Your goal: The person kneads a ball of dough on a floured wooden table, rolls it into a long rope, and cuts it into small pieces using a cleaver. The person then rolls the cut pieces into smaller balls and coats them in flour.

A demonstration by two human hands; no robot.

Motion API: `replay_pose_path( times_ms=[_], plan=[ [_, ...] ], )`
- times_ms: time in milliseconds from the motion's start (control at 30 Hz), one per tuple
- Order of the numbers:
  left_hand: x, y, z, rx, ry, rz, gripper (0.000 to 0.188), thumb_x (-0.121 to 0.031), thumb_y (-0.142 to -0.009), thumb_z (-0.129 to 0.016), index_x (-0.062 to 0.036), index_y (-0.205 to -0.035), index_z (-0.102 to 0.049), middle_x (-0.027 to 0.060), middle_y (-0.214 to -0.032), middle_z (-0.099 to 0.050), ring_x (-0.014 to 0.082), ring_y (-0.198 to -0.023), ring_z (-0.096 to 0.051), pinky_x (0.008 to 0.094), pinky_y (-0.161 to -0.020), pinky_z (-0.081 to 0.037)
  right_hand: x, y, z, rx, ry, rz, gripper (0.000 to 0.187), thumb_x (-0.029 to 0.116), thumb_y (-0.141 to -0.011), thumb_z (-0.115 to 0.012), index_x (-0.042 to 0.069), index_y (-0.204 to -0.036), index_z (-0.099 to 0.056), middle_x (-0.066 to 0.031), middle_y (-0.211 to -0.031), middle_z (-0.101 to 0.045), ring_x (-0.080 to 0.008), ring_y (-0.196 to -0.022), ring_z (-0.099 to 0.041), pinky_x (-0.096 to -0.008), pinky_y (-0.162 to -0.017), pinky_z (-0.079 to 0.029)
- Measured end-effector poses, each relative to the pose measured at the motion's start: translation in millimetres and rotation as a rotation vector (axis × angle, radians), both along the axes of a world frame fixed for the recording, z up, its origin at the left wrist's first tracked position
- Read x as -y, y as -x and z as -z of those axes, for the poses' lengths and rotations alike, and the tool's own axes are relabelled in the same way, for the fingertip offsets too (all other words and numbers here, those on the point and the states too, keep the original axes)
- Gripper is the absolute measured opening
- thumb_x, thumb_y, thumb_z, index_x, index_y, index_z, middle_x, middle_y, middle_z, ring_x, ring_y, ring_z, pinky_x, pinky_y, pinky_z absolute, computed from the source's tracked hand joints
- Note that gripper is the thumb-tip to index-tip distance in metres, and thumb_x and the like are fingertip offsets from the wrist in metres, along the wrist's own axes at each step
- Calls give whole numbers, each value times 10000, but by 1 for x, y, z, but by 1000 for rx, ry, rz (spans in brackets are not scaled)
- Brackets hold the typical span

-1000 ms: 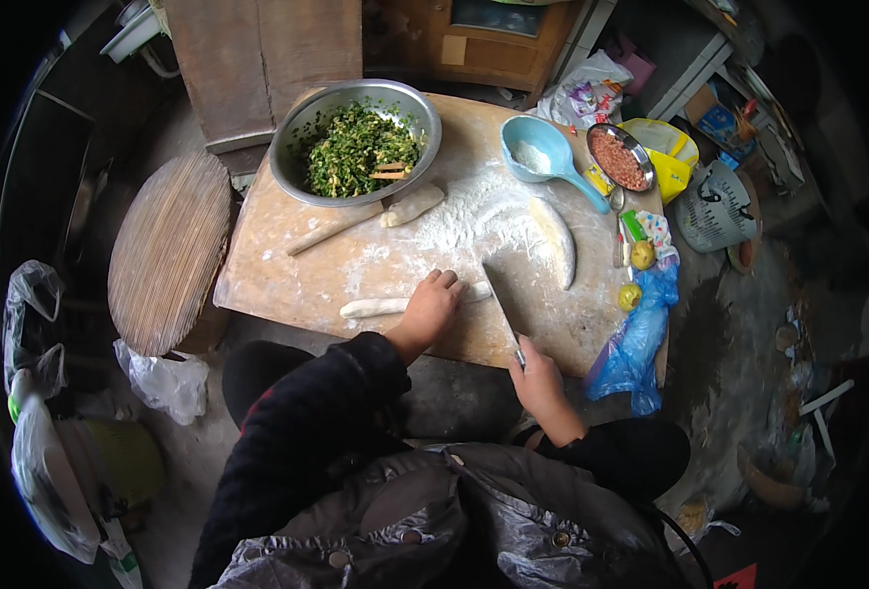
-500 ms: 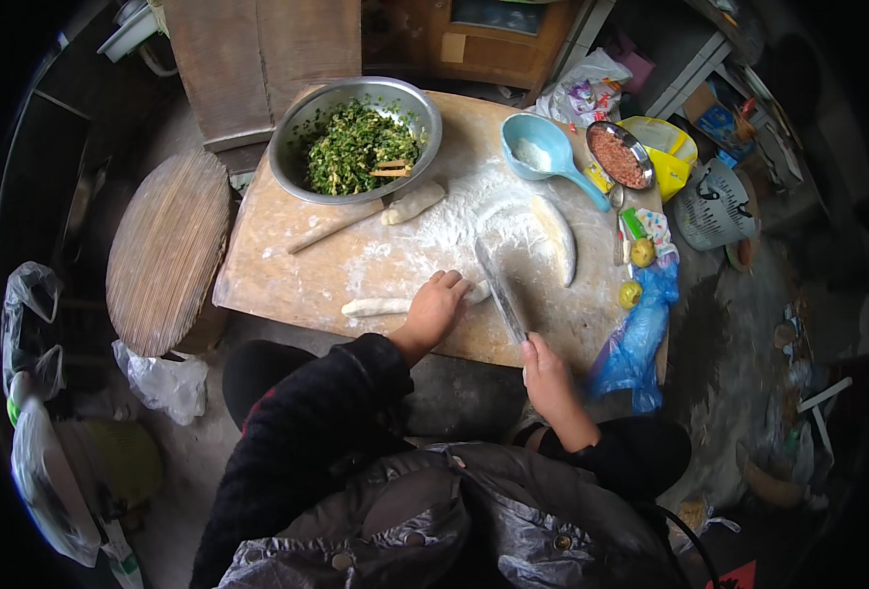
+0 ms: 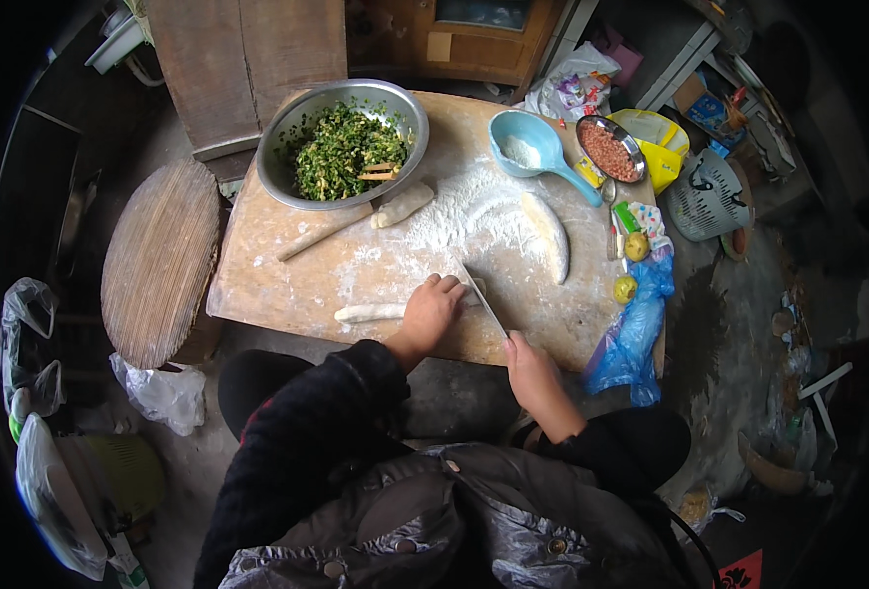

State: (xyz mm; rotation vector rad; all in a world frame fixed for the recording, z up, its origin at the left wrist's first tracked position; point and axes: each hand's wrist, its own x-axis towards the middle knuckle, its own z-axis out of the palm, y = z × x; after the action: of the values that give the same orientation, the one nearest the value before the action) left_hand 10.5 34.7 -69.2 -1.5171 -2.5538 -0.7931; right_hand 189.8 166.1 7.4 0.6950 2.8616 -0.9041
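My left hand is closed over the right part of a dough rope lying near the front edge of a floured wooden board. The rope's left end sticks out beyond that hand. My right hand grips the handle of a knife, whose blade slants away to the far left, edge-on, right beside my left fingers. The blade crosses the dough at its right end, and a bit of dough shows past it. Whether the cut goes through cannot be seen. Farther right rests a thick, curved dough strip.
A steel bowl of chopped greens stands at the far left, near a rolling pin and a dough lump. On the right are a blue ladle, a dish of reddish minced filling and a blue bag. A round ridged lid leans left.
The knife has shifted left and turned more edge-on, closer to my left fingers and onto the dough. My left hand stays on the rope. The whole view has shifted slightly.
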Motion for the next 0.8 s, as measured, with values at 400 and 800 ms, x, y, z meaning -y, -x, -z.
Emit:
replay_pose_path(
  times_ms=[400, 800],
  plan=[
    [12, -15, -8, 224, -144, 3, 295, -121, -767, -692, -76, -1041, -592, 132, -978, -576, 367, -928, -578, 436, -781, -500, 9, -10, -4, -183, 54, 81, 317, 337, -1021, -439, 60, -1049, -591, -256, -832, -649, -472, -791, -615, -549, -669, -474],
    [18, -24, -9, 110, -160, 86, 362, -88, -753, -651, -85, -1110, -591, 107, -1018, -573, 322, -959, -582, 398, -811, -511, 24, -19, -16, 60, -55, 19, 302, 339, -1018, -449, 66, -1056, -571, -250, -784, -651, -459, -758, -631, -565, -636, -477]
  ],
)
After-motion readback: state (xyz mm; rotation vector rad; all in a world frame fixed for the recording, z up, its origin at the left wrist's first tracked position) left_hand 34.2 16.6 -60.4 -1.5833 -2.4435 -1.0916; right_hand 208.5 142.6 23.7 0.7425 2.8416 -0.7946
